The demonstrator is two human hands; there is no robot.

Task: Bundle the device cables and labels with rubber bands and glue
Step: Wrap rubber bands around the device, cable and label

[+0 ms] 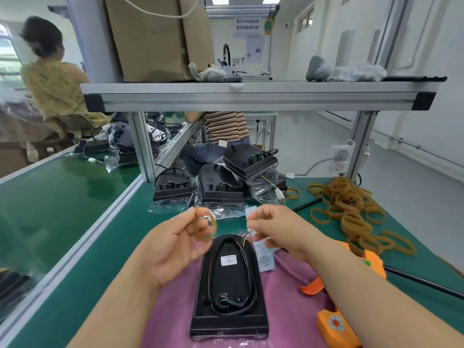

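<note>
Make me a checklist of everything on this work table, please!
Surface: green bench mat, with a purple cloth in front.
Job's things: black device lies on the cloth; rubber band pile to the right; orange glue gun near the right edge.
Clutter: bagged devices stacked behind.
Hands: left hand holds one rubber band; right hand pinches the thin wires, paper label beneath it.
Cables: black cable looped on the device.
Surroundings: shelf overhead; person in yellow and person in stripes beyond.
</note>
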